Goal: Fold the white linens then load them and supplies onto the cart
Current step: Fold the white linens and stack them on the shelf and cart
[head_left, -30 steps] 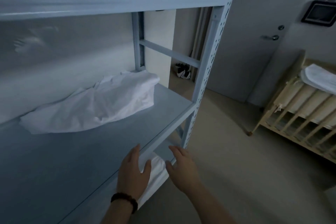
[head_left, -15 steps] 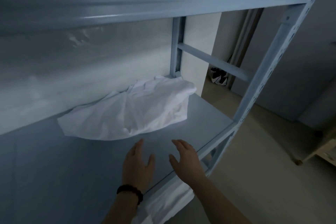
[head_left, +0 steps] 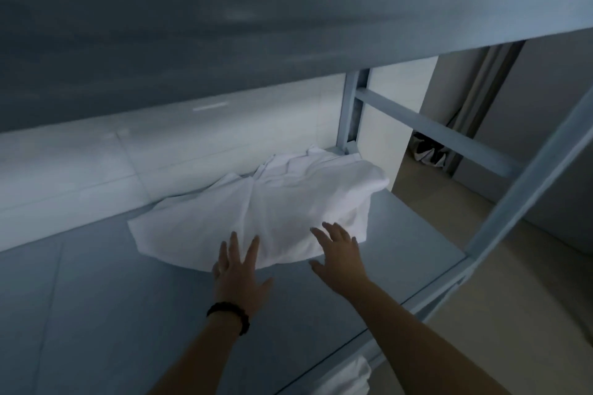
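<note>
A crumpled white linen (head_left: 282,202) lies on the grey-blue shelf (head_left: 112,314) near its back right corner. My left hand (head_left: 239,269), with a dark bead bracelet on the wrist, reaches over the shelf with fingers spread, its fingertips at the linen's front edge. My right hand (head_left: 338,253) is beside it, fingers spread, fingertips over the linen's front right part. Neither hand grips anything. Another white linen (head_left: 349,377) shows on the shelf below, mostly hidden.
The upper shelf (head_left: 256,26) hangs low over the linen. A metal upright (head_left: 526,183) and a crossbar (head_left: 433,135) frame the right end. A white wall runs behind. Beige floor (head_left: 513,314) and dark shoes (head_left: 428,152) lie to the right.
Both hands have moved forward from the shelf's front edge to the linen's front edge. The view has come closer and lower under the upper shelf.
</note>
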Tool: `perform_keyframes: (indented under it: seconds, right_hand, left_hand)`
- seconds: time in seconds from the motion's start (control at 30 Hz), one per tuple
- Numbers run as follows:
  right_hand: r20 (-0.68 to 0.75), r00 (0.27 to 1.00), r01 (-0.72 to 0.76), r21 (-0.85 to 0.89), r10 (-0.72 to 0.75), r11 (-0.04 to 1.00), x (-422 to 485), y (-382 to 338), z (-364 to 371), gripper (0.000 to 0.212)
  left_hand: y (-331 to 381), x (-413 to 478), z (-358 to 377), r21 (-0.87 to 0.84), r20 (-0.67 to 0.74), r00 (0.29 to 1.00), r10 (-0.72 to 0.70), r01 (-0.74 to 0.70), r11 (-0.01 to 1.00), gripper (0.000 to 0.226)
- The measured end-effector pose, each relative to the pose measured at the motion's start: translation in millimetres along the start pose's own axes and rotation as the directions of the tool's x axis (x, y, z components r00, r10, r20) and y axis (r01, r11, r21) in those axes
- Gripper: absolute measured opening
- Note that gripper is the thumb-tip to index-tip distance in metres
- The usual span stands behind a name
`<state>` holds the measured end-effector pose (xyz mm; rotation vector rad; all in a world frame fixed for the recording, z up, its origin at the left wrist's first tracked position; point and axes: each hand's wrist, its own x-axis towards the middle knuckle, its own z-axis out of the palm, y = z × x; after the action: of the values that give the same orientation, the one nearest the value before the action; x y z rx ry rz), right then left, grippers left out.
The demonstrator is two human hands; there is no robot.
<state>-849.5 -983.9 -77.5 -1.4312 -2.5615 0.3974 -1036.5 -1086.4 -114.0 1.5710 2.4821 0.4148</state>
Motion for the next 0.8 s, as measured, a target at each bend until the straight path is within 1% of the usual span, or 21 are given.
perform_keyframes:
  seconds: [0.13, 0.3, 0.37, 0.4, 0.47, 0.5, 0.57, 0.63, 0.67, 0.7, 0.8]
  right_hand:
    - [0.014, 0.998, 0.064, -0.172, -0.062, 0.983, 45.0, 20.3, 3.0, 0.082]
    - [0.055, 0.995, 0.099, -0.314, -0.086, 0.944, 95.1, 42.0, 10.7, 0.104]
    - [0.098, 0.993, 0.101, -0.359, -0.07, 0.928, 110.9, 47.2, 15.2, 0.111]
    - [0.116, 0.992, 0.098, -0.373, -0.058, 0.923, 116.9, 49.8, 18.6, 0.112]
    - [0.132, 0.991, 0.083, -0.375, -0.035, 0.923, 124.2, 54.6, 25.7, 0.107]
    - [0.124, 0.992, 0.072, -0.362, -0.028, 0.929, 125.8, 56.4, 28.4, 0.101]
    - [0.087, 0.995, 0.072, -0.335, -0.045, 0.94, 127.6, 60.4, 34.3, 0.081]
    - [0.073, 0.995, 0.088, -0.301, -0.069, 0.95, 129.2, 60.2, 36.1, 0.057]
    - [0.07, 0.994, 0.096, -0.272, -0.08, 0.958, 129.6, 59.0, 35.1, 0.05]
    - [0.058, 0.994, 0.101, -0.229, -0.09, 0.968, 130.6, 56.9, 32.6, 0.046]
    - [-0.035, 0.994, 0.099, -0.025, -0.099, 0.995, 135.3, 46.5, 12.6, 0.044]
  left_hand:
    - [-6.4, 26.1, 10.3, 0.098, 0.026, 0.997, -0.078, 0.075, 0.992, 0.094]
    - [-15.7, 58.8, 21.2, 0.238, 0.092, 0.981, -0.169, 0.143, 0.961, 0.098]
    - [-18.2, 68.9, 24.7, 0.285, 0.132, 0.973, -0.19, 0.146, 0.947, 0.092]
    - [-18.4, 72.9, 26.9, 0.307, 0.142, 0.969, -0.201, 0.15, 0.94, 0.086]
    - [-18.0, 78.1, 31.7, 0.317, 0.144, 0.966, -0.213, 0.159, 0.935, 0.068]
    - [-17.8, 79.4, 33.2, 0.305, 0.137, 0.968, -0.21, 0.16, 0.939, 0.06]
    - [-18.0, 79.2, 34.9, 0.271, 0.125, 0.971, -0.205, 0.166, 0.948, 0.051]
    - [-19.1, 78.8, 30.1, 0.254, 0.116, 0.976, -0.185, 0.151, 0.955, 0.049]
    - [-19.4, 78.9, 25.6, 0.25, 0.098, 0.981, -0.168, 0.14, 0.958, 0.048]
    - [-19.2, 79.6, 19.5, 0.22, 0.062, 0.986, -0.153, 0.136, 0.966, 0.048]
    - [-12.4, 82.5, -11.3, 0.014, -0.121, 0.985, -0.122, 0.124, 0.992, 0.047]
